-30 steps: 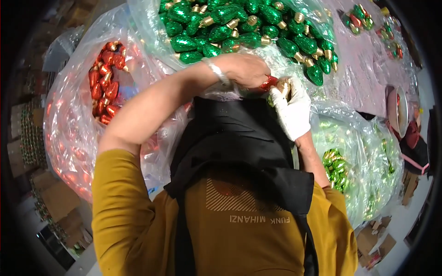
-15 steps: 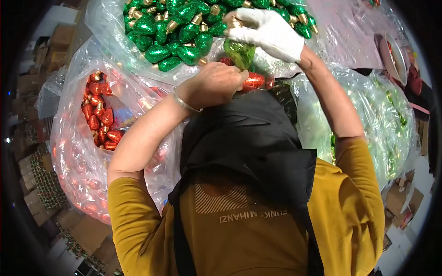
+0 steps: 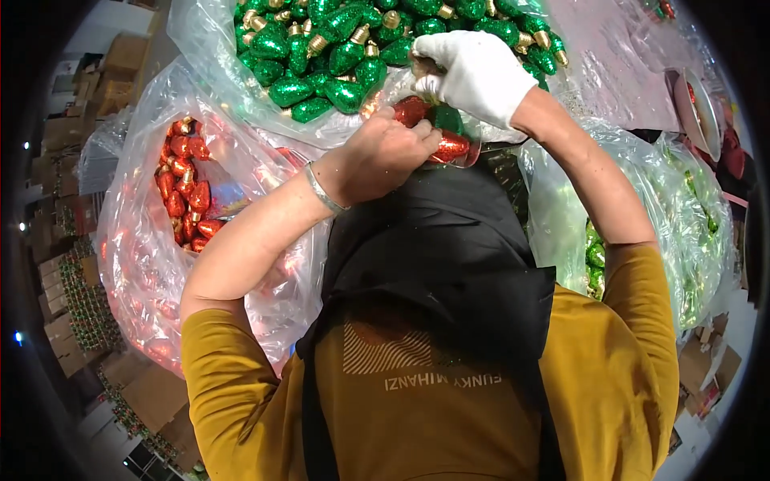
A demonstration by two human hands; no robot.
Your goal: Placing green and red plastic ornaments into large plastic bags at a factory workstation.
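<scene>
My bare left hand (image 3: pixel 383 156) is curled against a clear plastic pack (image 3: pixel 473 154) at the front of my apron, fingers closed on its left side. Inside the pack show a red glitter bulb ornament (image 3: pixel 451 147), a second red one just above it and a dark green bulb ornament (image 3: pixel 447 119) between them. Above the pack, my right hand (image 3: pixel 473 76) wears a white glove. Its thumb and fingers are pinched together, and what they hold is mostly hidden. A large heap of green glitter bulb ornaments (image 3: pixel 345 60) with gold caps lies just beyond both hands.
An open plastic bag (image 3: pixel 273 297) of red bulb ornaments (image 3: pixel 184 188) stands at my left. On my right is another clear bag (image 3: pixel 642 200) with light green ornaments (image 3: pixel 595 256). A white-rimmed bowl (image 3: pixel 696 112) sits at the far right. Cardboard boxes (image 3: pixel 152 401) are stacked at lower left.
Half a second ago my right hand held a light green bulb by its gold cap above the pack; that bulb is no longer plainly visible. The right hand has come lower and nearer.
</scene>
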